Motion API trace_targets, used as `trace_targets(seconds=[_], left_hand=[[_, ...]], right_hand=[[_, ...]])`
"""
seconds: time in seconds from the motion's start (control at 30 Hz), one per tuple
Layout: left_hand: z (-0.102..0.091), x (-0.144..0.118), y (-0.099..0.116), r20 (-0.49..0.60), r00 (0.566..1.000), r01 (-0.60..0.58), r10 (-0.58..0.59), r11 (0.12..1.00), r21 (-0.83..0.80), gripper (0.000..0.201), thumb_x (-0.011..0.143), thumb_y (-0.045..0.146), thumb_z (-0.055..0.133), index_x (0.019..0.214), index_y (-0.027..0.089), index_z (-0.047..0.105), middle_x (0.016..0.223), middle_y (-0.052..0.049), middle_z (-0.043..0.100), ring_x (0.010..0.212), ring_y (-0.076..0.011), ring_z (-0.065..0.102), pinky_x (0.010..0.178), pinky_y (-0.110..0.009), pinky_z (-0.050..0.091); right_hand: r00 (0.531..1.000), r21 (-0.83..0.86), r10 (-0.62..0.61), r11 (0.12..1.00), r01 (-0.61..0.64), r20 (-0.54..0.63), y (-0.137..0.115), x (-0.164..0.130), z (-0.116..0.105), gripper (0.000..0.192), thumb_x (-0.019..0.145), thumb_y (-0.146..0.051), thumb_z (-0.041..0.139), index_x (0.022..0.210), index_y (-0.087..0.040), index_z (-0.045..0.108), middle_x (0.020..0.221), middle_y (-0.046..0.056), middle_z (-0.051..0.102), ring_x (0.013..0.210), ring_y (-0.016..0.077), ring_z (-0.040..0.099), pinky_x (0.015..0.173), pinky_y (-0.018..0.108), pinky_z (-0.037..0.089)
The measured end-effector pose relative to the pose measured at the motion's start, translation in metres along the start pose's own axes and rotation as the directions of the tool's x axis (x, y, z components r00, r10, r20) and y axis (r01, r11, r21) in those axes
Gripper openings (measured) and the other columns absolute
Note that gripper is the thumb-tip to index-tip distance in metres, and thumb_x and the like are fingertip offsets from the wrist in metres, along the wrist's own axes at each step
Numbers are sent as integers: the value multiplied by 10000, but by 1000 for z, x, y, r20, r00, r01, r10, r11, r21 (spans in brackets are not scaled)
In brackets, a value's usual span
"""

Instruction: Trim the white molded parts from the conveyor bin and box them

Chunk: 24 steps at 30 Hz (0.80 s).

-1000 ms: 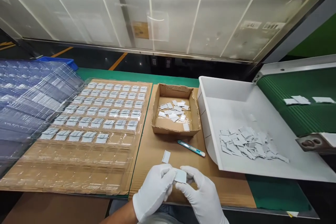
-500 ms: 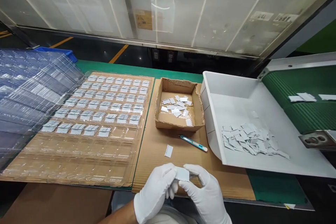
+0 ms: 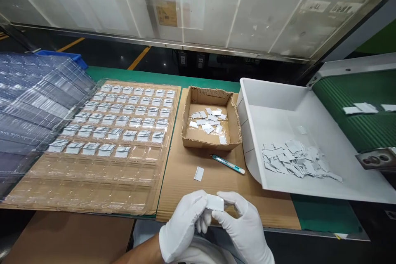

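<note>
I see left hand [image 3: 182, 225] and right hand [image 3: 243, 231] pinching one white piece [image 3: 215, 202] | knife [image 3: 228, 164] at 12 o'clock

My white-gloved fingers [image 3: 198, 210] pinch a pale grey card [image 3: 215, 202]. At twelve o'clock sits a brown cardboard box [image 3: 211, 95]; at two o'clock a white bin [image 3: 272, 95], with a ribbed green belt [image 3: 349, 90] beyond it. The knife [image 3: 228, 164] is teal and white, and the table [image 3: 324, 216] is green.

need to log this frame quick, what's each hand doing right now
Left hand: closed, pinching the left end of a small white piece.
Right hand: closed, pinching the same piece at its right end.
</note>
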<state>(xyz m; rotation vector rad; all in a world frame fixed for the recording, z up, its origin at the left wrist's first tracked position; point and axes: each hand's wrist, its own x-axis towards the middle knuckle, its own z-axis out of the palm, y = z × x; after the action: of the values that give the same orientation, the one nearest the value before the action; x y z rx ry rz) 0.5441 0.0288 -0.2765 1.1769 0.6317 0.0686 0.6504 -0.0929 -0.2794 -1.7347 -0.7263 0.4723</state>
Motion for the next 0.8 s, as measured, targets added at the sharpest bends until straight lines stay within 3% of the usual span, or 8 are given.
trace_targets(seconds=[0.53, 0.8], left_hand=[[0, 0, -4, 3, 1000, -14, 14, 997, -77, 521, 796, 661, 551, 621, 171, 555, 512, -6, 556, 422, -104, 475, 420, -224, 351], [0, 2, 0, 13, 1000, -18, 19, 1000, -25, 541, 796, 662, 534, 569, 171, 527, 460, -7, 515, 410, -110, 459, 423, -230, 351]], right_hand=[[999, 10, 50, 999, -50, 16, 2, -1, -2, 234, 673, -281, 817, 877, -206, 729, 753, -1, 758, 660, 159, 711, 652, 195, 569], [1000, 29, 19, 999, -18, -14, 0, 0, -1, 262, 647, -243, 836, 887, -202, 740, 753, 2, 756, 651, 155, 711, 652, 193, 576]])
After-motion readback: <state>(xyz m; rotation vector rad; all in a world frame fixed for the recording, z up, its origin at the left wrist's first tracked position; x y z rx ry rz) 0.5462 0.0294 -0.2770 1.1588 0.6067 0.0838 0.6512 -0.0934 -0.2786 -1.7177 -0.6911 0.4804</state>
